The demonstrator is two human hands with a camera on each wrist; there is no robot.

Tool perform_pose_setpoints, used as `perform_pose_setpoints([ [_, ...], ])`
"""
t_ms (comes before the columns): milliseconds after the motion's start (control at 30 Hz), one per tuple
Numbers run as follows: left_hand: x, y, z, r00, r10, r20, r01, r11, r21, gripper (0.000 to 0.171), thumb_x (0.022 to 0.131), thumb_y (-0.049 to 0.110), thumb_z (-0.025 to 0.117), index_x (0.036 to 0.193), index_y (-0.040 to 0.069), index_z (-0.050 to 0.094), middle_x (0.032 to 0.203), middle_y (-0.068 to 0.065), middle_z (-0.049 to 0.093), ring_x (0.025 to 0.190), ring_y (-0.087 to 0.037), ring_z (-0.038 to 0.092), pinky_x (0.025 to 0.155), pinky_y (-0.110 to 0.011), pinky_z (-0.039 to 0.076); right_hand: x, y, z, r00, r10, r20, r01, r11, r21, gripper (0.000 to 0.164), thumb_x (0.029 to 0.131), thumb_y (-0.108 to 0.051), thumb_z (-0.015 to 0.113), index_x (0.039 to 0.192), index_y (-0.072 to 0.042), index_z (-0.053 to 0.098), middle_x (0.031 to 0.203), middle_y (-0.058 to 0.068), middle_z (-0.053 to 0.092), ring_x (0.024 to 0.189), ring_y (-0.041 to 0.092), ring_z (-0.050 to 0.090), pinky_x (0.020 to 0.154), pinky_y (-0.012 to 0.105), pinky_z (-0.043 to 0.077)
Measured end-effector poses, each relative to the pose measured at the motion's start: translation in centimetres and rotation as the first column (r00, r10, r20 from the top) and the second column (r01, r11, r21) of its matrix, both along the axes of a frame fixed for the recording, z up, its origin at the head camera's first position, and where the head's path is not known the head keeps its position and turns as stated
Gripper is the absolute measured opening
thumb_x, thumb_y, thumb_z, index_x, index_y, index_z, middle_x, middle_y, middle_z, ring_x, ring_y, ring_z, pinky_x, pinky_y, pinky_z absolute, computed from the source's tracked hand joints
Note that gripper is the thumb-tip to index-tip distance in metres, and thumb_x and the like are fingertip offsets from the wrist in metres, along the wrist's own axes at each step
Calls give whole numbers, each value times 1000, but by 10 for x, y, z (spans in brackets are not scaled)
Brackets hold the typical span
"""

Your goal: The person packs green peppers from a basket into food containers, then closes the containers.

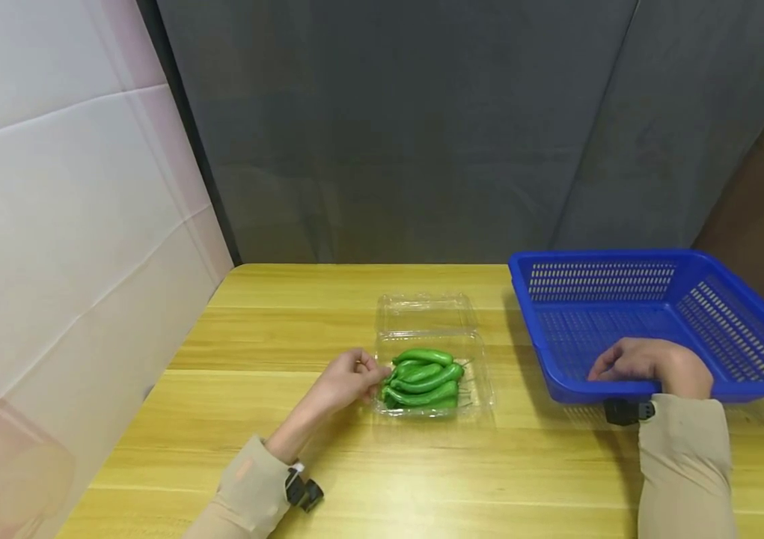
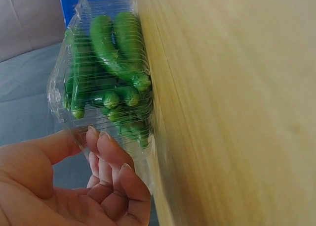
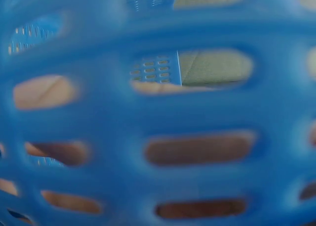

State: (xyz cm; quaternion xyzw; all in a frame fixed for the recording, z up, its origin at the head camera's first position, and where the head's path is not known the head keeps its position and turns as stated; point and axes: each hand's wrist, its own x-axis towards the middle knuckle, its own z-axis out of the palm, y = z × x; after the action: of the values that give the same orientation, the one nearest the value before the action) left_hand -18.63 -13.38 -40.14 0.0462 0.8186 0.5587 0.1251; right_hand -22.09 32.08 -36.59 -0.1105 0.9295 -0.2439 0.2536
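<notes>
My left hand (image 1: pixel 348 382) pinches the left edge of a clear plastic clamshell box (image 1: pixel 486 374), thumb and fingers at its rim. Several green chili peppers (image 1: pixel 425 382) lie piled in the box, and its lid (image 1: pixel 425 314) is folded back behind. In the left wrist view the peppers (image 2: pixel 106 43) show through the ribbed plastic wall. My right hand (image 1: pixel 651 363) reaches over the near rim of a blue plastic basket (image 1: pixel 597 326), fingers pointing down inside. The rim hides its fingertips, and the basket's slotted wall (image 3: pixel 192 112) blocks most of the right wrist view.
Both things stand on a wooden table (image 1: pixel 260 322), the basket to the right of the box. A dark grey curtain (image 1: pixel 382 135) hangs behind the table, and a pale sheet (image 1: pixel 72 209) hangs on the left.
</notes>
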Motion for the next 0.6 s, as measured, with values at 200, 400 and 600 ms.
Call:
perform_pose_setpoints([
  [200, 0, 0, 0, 1000, -1, 0, 1, 1000, 1, 19, 97, 12, 67, 96, -1, 53, 76, -8, 59, 66, -16, 56, 62, -27, 52, 0, -2, 1, 999, -9, -37, 10, 1000, 15, 26, 90, -26, 75, 108, -7, 76, 115, 14, 69, 105, 32, 58, 90, 51, 47],
  [400, 1, 1, 2, 1000, -8, -4, 8, 1000, 9, 18, 98, 11, 67, 97, -2, 54, 75, -8, 59, 66, -16, 56, 62, -28, 53, -1, 2, 1, 995, -36, -95, 39, 999, 25, 37, 89, -32, 76, 116, -6, 72, 112, 16, 67, 96, 30, 55, 84, 48, 47],
  [600, 1, 1, 3, 1000, -6, 2, 6, 1000, 9, 17, 98, 10, 66, 97, -2, 54, 76, -8, 59, 67, -16, 56, 63, -28, 53, -1, 16, -1, 980, -51, -193, 55, 998, 17, 38, 95, -30, 69, 116, 1, 70, 121, 27, 64, 110, 46, 57, 90, 59, 46],
])
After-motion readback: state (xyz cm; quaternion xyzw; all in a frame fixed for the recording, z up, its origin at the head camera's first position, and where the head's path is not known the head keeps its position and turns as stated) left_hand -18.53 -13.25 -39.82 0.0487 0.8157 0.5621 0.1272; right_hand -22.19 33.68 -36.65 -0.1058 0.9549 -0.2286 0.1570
